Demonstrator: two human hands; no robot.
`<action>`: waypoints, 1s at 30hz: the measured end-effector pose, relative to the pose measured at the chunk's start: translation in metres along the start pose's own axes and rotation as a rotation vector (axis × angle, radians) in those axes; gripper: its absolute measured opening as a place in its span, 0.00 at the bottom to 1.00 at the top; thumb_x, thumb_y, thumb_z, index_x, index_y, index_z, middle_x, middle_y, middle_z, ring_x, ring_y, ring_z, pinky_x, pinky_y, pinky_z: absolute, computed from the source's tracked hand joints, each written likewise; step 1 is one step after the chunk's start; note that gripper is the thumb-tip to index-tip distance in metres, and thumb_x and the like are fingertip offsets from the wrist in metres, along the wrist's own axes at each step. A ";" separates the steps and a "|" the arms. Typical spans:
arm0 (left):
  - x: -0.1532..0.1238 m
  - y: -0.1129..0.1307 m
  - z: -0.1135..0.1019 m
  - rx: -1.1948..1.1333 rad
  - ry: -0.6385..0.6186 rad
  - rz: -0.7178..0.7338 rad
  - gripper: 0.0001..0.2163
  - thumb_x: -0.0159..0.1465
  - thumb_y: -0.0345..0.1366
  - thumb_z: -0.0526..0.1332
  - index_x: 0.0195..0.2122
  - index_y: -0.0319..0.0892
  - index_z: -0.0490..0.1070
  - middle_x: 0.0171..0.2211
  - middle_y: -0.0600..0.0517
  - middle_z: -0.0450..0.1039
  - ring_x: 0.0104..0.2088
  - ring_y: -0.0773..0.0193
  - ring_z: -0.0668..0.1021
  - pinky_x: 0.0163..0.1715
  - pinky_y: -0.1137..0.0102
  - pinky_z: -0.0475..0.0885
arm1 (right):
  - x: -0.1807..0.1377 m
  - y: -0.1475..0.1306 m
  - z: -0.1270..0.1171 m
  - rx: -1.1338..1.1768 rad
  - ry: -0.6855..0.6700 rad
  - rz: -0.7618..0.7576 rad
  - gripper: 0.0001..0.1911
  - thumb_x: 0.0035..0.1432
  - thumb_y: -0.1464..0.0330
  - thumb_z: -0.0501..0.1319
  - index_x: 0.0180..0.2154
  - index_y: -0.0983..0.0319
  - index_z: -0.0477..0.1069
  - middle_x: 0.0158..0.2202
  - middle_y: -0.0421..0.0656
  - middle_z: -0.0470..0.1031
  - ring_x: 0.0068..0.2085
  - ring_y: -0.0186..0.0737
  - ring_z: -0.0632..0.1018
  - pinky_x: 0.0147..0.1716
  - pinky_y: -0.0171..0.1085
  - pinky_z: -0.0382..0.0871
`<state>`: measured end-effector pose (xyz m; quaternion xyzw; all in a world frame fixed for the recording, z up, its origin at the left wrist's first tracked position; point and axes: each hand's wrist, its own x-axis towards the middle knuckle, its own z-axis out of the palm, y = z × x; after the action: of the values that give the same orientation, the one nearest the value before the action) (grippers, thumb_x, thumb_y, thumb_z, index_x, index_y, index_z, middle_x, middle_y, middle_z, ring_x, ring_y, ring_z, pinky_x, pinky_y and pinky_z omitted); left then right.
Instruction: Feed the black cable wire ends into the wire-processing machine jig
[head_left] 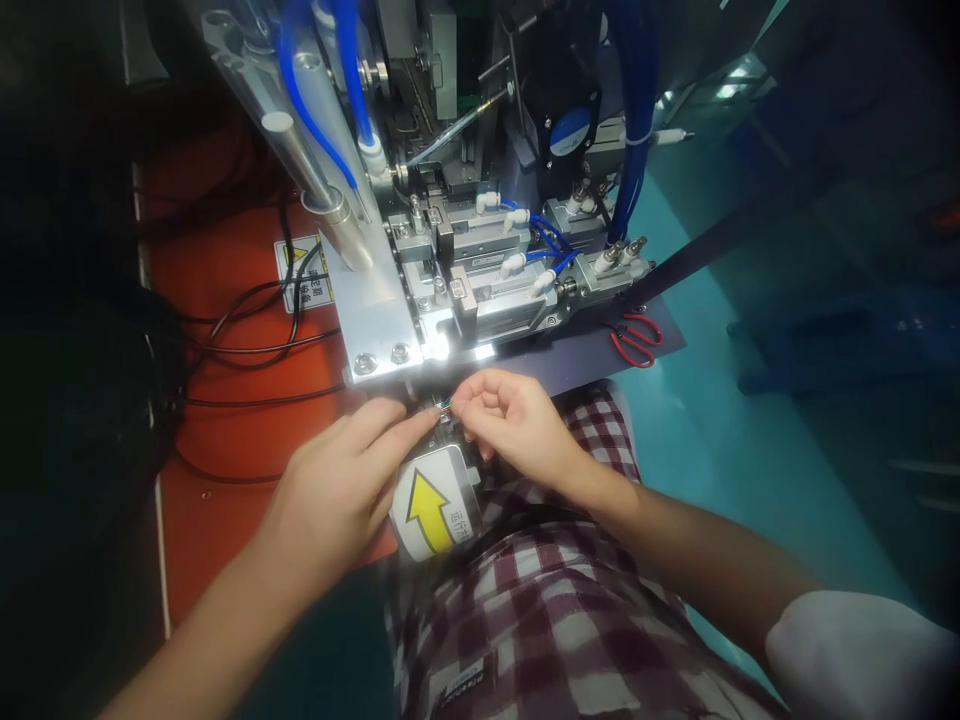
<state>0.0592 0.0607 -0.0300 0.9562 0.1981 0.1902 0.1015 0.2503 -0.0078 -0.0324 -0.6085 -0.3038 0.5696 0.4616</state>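
Note:
My right hand (517,425) is closed, its thumb and forefinger pinched at a tiny part (445,407); the part is too small to name. From the left, my left hand (337,480) reaches to the same spot. One of its digits stretches out and touches the small metal fixture (448,428) there, while another bends over by the metal plate's edge. The rest of its fingers are hidden. Just below the fingertips sits a white cover (405,535) with a yellow arrow (428,505).
Ahead stands a machine with pneumatic cylinders (499,310), blue air tubes (345,70) and a metal plate (375,325). Black cables (255,350) cross the orange tabletop (217,540) at left. Red-handled scissors (637,342) lie on a dark surface (547,362) at right.

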 end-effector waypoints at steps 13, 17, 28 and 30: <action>0.000 0.000 0.001 -0.002 -0.002 0.000 0.13 0.69 0.26 0.52 0.50 0.36 0.72 0.38 0.48 0.73 0.33 0.64 0.77 0.29 0.72 0.70 | -0.006 -0.003 0.003 -0.512 0.103 -0.178 0.05 0.59 0.70 0.57 0.30 0.60 0.67 0.22 0.35 0.69 0.24 0.31 0.68 0.25 0.32 0.60; -0.002 -0.001 0.001 0.024 -0.022 0.006 0.14 0.68 0.25 0.53 0.53 0.36 0.70 0.38 0.48 0.73 0.33 0.63 0.77 0.28 0.71 0.69 | -0.007 -0.011 0.006 -0.638 0.121 -0.168 0.06 0.59 0.71 0.56 0.29 0.60 0.65 0.23 0.37 0.70 0.25 0.33 0.68 0.26 0.33 0.59; -0.003 0.000 0.001 0.016 -0.018 0.007 0.13 0.69 0.27 0.52 0.53 0.37 0.70 0.38 0.47 0.73 0.33 0.63 0.77 0.27 0.71 0.70 | -0.002 -0.003 -0.007 -0.159 0.044 0.012 0.04 0.57 0.67 0.60 0.32 0.61 0.70 0.20 0.34 0.67 0.20 0.31 0.68 0.20 0.31 0.61; -0.002 0.000 0.000 0.016 -0.017 0.012 0.13 0.70 0.27 0.52 0.52 0.37 0.70 0.39 0.47 0.73 0.33 0.63 0.77 0.27 0.71 0.70 | -0.006 -0.001 -0.006 -0.203 0.088 -0.067 0.05 0.58 0.66 0.60 0.32 0.61 0.71 0.20 0.34 0.65 0.21 0.31 0.68 0.20 0.31 0.60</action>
<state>0.0576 0.0599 -0.0311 0.9597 0.1932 0.1811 0.0942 0.2558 -0.0142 -0.0295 -0.6659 -0.3596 0.4930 0.4292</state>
